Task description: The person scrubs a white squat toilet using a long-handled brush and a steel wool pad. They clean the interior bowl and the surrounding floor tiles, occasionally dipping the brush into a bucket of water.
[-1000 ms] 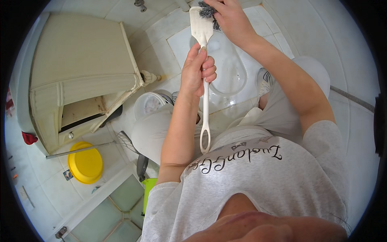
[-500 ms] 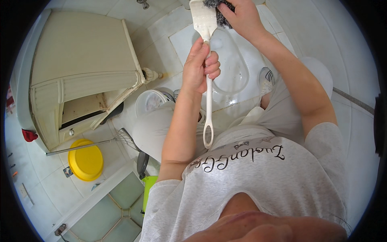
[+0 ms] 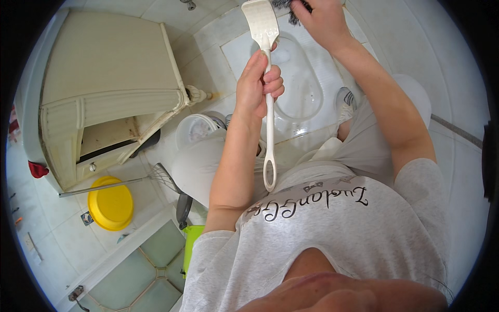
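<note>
Apparently partway through a scrub — white spatula at upper centre, not yet rinsed.
The left hand has its fingers closed round the shaft; whitish drips or suds on the lower blade suggest cleaning begun but unfinished. The right hand, near the top edge, pinches a grey scouring pad — partly cut off, contact with the blade unclear. Behind lies the squat toilet.

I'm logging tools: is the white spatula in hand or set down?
In hand: the left hand grasps the white spatula just below its blade.
</note>
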Available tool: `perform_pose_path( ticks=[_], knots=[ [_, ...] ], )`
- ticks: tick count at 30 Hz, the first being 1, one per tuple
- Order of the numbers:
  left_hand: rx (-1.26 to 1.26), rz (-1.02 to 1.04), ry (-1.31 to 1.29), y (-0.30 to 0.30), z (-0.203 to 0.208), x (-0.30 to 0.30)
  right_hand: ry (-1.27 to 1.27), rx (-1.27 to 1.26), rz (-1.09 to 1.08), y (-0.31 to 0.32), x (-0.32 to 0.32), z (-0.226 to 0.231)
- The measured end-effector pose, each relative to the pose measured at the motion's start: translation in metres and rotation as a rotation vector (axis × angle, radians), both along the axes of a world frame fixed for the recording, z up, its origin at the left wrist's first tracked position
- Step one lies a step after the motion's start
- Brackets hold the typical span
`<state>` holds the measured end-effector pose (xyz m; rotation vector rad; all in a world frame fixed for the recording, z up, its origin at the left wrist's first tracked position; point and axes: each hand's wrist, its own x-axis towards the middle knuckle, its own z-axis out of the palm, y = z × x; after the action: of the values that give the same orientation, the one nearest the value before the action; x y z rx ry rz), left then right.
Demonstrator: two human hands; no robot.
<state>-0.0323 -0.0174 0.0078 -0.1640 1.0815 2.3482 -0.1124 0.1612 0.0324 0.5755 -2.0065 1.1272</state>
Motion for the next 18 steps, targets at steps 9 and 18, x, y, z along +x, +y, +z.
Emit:
perform_pose_path(
  ticks=[9, 18],
  knots=[
    [0.128, 0.084, -0.047, -0.016, -0.004, -0.006, -0.224, 0.197, 0.332, -0.021, 0.031, -0.03],
    [0.159, 0.071, -0.09, -0.016, -0.005, -0.005, -0.12, -0.038, 0.109, -0.004, 0.015, 0.005]
  ],
)
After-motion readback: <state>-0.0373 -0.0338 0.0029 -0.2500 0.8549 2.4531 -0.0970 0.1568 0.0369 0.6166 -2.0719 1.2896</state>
